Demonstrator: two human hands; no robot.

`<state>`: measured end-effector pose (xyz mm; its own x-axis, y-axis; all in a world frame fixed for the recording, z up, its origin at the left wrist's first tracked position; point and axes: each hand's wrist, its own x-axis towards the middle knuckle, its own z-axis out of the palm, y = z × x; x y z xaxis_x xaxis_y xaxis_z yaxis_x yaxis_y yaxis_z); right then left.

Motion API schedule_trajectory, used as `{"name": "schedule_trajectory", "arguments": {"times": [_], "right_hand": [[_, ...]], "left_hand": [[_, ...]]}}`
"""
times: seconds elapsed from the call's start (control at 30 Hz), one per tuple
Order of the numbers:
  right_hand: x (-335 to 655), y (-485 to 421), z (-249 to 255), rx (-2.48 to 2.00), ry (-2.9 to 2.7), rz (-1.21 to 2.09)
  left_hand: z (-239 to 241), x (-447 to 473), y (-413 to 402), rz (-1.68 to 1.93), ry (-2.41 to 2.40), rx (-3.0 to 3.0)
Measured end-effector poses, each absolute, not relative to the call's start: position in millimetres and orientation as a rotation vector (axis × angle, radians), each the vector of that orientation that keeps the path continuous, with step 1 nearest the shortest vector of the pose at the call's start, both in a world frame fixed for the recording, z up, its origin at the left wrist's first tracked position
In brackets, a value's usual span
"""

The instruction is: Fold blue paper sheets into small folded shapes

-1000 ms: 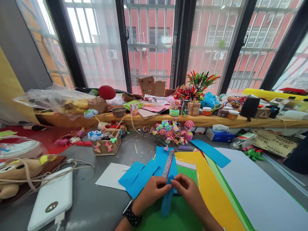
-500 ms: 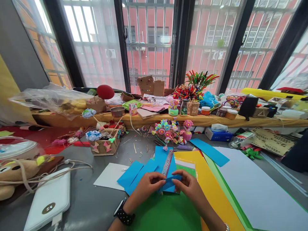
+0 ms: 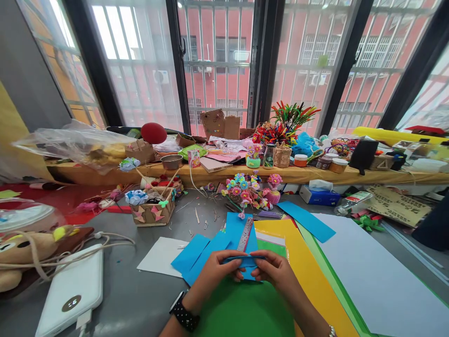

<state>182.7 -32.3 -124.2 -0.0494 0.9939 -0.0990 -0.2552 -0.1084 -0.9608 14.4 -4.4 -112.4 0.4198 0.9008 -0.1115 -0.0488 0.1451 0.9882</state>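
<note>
Between my two hands stretches a small folded strip of blue paper [image 3: 244, 261]. My left hand [image 3: 221, 269] pinches its left end, thumb on the near side. On the right end, the thumb and fingers of my right hand [image 3: 271, 266] close in the same way. Just beyond my hands, a patterned ruler [image 3: 246, 233] lies on a blue sheet [image 3: 231, 224]. More blue paper pieces [image 3: 196, 255] overlap to the left of it, partly over a white sheet [image 3: 157, 257]. Below my hands is a green sheet [image 3: 245, 309].
Yellow sheets [image 3: 312, 267] and a large white sheet [image 3: 379, 267] lie to the right. A decorated cardboard box [image 3: 153, 214] and a bunch of craft flowers [image 3: 245, 189] stand behind. At left are a white power bank [image 3: 73, 285] with cables and a plush toy [image 3: 21, 252].
The blue strip has turned from slanted to nearly level. My hands have come to matching grips at its two ends, with fingers curled beneath it.
</note>
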Motion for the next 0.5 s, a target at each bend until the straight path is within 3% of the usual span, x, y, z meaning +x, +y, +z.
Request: {"name": "schedule_trajectory", "arguments": {"times": [0.5], "right_hand": [[180.5,-31.1,-127.6,-1.069,-1.066,1.401]], "left_hand": [[-117.3,15.8,-4.0,0.854,0.955,1.350]]}}
